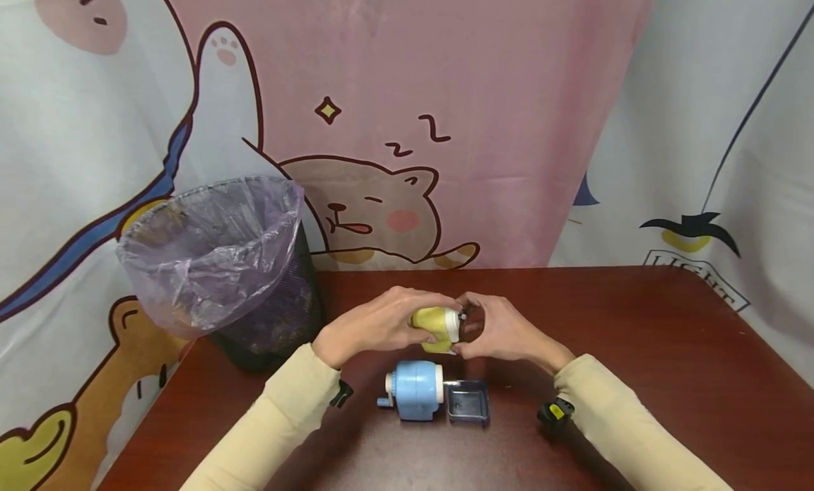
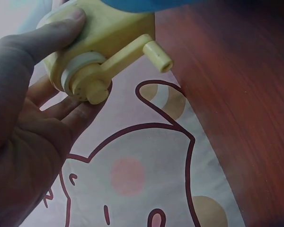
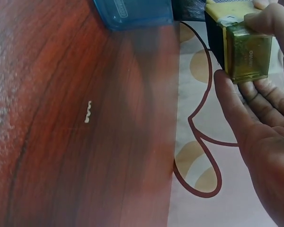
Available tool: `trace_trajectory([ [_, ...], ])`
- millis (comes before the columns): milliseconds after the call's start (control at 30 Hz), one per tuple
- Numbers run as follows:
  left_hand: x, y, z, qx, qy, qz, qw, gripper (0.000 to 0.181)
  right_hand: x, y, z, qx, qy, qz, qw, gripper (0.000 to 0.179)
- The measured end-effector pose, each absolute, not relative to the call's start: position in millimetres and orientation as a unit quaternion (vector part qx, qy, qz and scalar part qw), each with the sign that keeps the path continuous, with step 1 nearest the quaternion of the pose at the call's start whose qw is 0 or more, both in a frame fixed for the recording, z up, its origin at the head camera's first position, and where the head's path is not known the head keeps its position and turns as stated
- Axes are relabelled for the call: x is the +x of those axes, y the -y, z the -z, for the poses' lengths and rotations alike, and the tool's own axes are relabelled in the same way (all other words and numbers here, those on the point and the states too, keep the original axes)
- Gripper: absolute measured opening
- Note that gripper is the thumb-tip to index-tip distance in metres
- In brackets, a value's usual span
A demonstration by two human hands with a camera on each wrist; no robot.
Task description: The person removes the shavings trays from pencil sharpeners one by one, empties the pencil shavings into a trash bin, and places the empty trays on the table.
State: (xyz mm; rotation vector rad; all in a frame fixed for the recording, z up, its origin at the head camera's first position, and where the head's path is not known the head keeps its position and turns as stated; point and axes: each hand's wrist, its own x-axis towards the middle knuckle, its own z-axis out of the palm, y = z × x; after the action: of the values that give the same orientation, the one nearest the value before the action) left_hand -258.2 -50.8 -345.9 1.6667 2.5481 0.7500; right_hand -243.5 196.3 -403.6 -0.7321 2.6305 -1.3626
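Observation:
My left hand (image 1: pixel 388 321) holds a yellow crank pencil sharpener (image 1: pixel 431 320) above the table, thumb on one side and fingers round the other. Its crank handle (image 2: pixel 128 54) shows in the left wrist view. At the sharpener's other end, my right hand (image 1: pixel 499 328) pinches its see-through yellowish drawer (image 3: pixel 248 52) between thumb and fingers. Whether that drawer is fully seated I cannot tell. Just below the hands, a light blue crank sharpener (image 1: pixel 416 391) stands on the table. Its clear bluish drawer (image 1: pixel 468 402) lies at its right side.
A black mesh bin (image 1: pixel 280 321) lined with a purple plastic bag (image 1: pixel 210 265) stands at the left. One small pale wavy scrap (image 3: pixel 88 112) lies on the dark red-brown table (image 1: pixel 636 335). A printed cartoon curtain (image 1: pixel 509 123) hangs behind the table's far edge.

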Motion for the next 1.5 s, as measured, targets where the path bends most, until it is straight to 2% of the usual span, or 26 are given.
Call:
trace_trajectory([
  [200,-259,51,346,0.531,-0.813,-0.239,-0.008,0.051,-245,-198,406,-0.246,-0.848,0.468,0.041,0.058],
  [700,-261,54,350,0.518,-0.815,-0.259,0.024,0.056,-239,-199,412,-0.232,-0.854,0.466,0.012,0.056],
  [1167,-261,54,347,0.52,-0.82,-0.24,-0.002,0.055,-235,-199,412,-0.223,-0.852,0.474,-0.007,0.054],
  [1500,-261,56,349,0.51,-0.825,-0.243,-0.005,0.056,-233,-198,414,-0.226,-0.829,0.511,0.006,0.052],
])
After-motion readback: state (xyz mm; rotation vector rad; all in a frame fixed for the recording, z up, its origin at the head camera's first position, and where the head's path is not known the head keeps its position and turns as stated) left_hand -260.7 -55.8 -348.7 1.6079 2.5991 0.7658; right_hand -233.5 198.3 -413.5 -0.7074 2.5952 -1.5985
